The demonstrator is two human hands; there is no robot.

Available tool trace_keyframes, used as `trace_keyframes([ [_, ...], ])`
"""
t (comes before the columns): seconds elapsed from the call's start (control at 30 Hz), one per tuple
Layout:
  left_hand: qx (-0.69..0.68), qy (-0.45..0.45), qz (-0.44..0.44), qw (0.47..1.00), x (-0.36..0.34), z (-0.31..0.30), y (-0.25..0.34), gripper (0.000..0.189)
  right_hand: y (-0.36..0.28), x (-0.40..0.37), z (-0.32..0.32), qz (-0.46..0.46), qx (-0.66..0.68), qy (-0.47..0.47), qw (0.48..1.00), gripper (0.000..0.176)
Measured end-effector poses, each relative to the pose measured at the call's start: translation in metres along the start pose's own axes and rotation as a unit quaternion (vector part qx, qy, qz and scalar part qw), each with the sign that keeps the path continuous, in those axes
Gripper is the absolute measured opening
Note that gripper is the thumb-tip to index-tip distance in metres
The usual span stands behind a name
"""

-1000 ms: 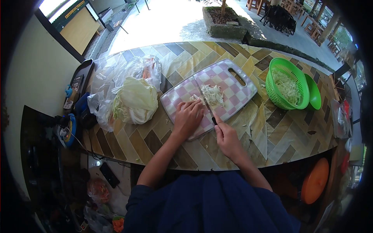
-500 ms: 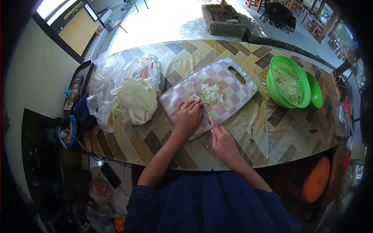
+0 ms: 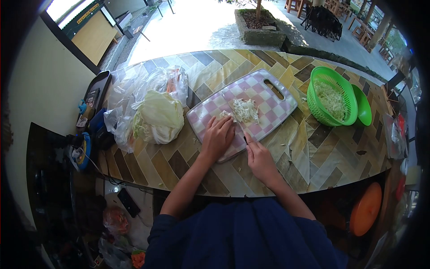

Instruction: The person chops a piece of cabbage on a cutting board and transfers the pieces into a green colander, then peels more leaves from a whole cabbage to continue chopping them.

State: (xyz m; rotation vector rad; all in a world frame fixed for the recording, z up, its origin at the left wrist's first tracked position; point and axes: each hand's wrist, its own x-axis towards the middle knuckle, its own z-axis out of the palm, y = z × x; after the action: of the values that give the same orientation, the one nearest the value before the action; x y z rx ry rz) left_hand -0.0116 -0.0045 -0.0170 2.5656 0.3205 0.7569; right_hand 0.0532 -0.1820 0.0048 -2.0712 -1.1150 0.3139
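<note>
Wood-look herringbone covers the curved tabletop (image 3: pixel 179 159), and beyond it a stone planter (image 3: pixel 257 32) sits on the sunlit paving. On the checkered cutting board (image 3: pixel 273 104), the left hand (image 3: pixel 218 138) presses down with its fingers close together, their tips at some cabbage pieces. Just beside it, the right hand (image 3: pixel 260 158) is closed around the handle of a knife (image 3: pixel 240 126), next to the shredded cabbage (image 3: pixel 246 110). A partial cabbage head (image 3: pixel 159 117) rests left of the board, against crumpled clear plastic bags (image 3: pixel 120 120); a green colander (image 3: pixel 317 104) of shreds stands to the right.
</note>
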Motion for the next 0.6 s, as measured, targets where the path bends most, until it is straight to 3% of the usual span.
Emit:
trace_keyframes([
  [0.2,0.069,-0.014,-0.011,0.997,0.001,-0.003,0.008,0.031,0.008,0.000,-0.010,-0.014,0.101,0.031,0.994,0.042],
  [0.6,0.059,-0.019,-0.026,0.998,0.000,-0.001,0.003,0.029,0.010,0.001,-0.017,-0.041,0.064,-0.026,0.997,0.044],
])
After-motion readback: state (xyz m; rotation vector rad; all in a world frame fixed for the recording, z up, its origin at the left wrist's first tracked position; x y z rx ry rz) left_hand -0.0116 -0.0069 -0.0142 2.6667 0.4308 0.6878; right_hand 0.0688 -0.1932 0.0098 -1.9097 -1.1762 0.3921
